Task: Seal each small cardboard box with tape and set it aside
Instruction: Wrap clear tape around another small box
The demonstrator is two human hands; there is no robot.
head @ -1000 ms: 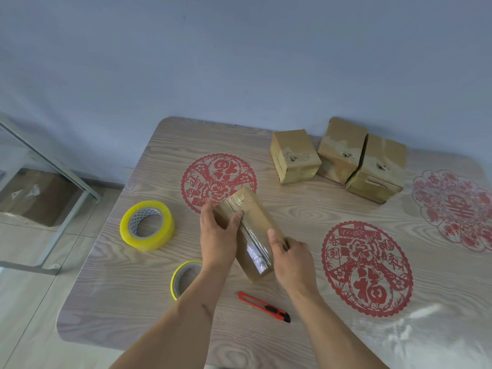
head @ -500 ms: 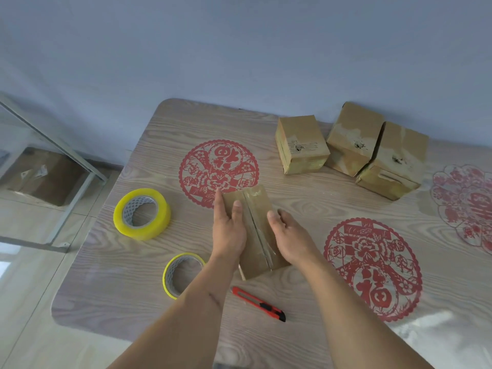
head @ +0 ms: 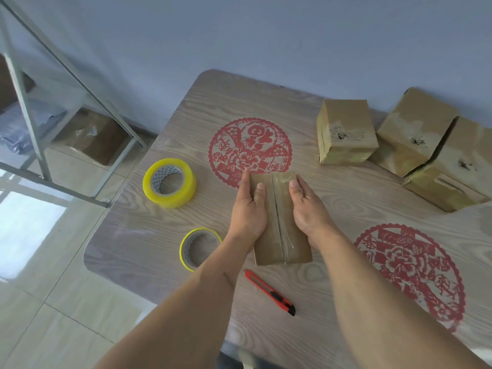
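Left hand [head: 249, 209] & right hand [head: 308, 209] lie flat, fingers straight, pressing taped box [head: 282, 235]; no legible writing.

The scene is seen by a single wide-angle head camera, aimed forward and steeply down from above the forearms, so no second view is available for overlap. The table [head: 346, 262] is viewed at close range, with the left hand [head: 249, 209] and right hand [head: 310, 209] near frame centre. Beyond the fingertips the wall [head: 266, 35] is taken in, and floor [head: 53, 302] left of them.
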